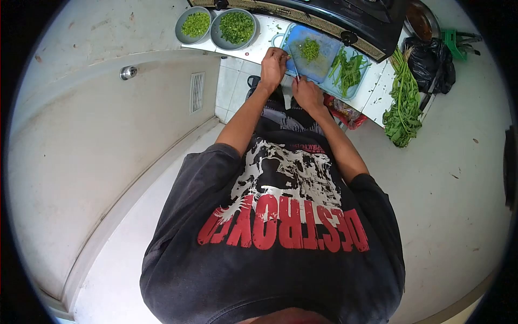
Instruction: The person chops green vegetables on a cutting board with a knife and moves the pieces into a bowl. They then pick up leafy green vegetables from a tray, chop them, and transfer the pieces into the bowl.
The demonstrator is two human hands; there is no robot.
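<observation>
My right hand [308,93] is closed round the handle of a knife [294,63]. Its thin blade points away from me, over the left side of a blue cutting board [319,69]. Beside the blade's far end is my left hand [274,67], its fingers bent together; what they pinch, if anything, is too small to make out. A small heap of chopped greens [309,49] lies on the board, to the right of the blade. Further right, leafy green stems [348,73] rest on a light blue tray [360,86] under the board.
Two grey bowls of chopped greens, one lighter [195,25] and one darker [236,28], stand at the left. A black stove [356,19] borders the board's far side. A large bunch of greens [402,105] overhangs the counter's right end, near a black plastic bag [431,65].
</observation>
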